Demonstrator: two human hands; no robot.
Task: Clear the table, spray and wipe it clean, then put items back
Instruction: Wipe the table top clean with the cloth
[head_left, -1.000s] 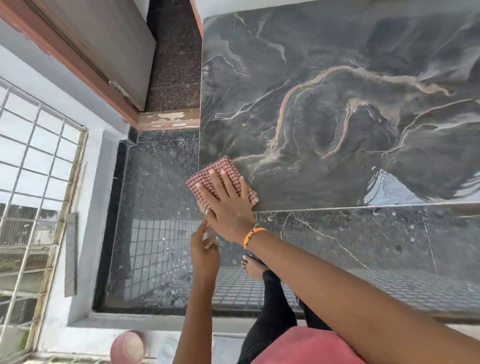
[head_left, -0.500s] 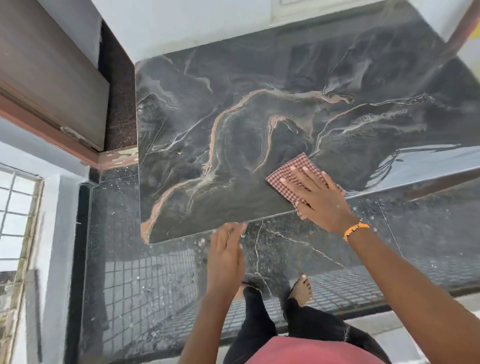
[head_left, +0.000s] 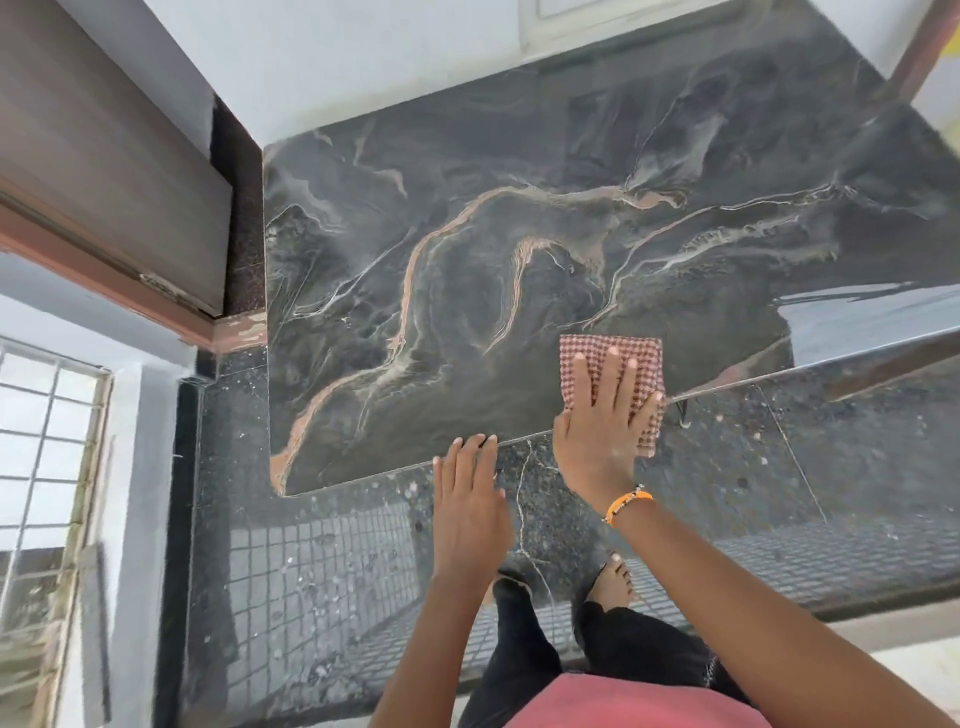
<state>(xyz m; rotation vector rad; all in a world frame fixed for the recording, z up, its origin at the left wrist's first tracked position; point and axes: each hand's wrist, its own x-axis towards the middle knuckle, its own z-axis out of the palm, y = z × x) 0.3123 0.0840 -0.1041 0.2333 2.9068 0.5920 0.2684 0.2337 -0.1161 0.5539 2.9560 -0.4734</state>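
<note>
Head view — red-checked cloth (head_left: 613, 364) folded flat under right hand (head_left: 605, 421).

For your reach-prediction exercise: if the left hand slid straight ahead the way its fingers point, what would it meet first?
The left hand points up and away; its fingertips sit at the near edge of the marble tabletop. It would meet that edge at once, probably; relative height is unclear. The checked cloth lies off to the right.

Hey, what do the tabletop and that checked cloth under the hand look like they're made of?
The tabletop looks like polished dark marble or a marble-look slab: grey ground, tan and white veins, and a glossy reflection near its right edge. The checked cloth looks like thin woven cotton, matte, in a red-and-white check; it lies flat and soft under the right hand. Neither can be confirmed from sight alone.
</note>
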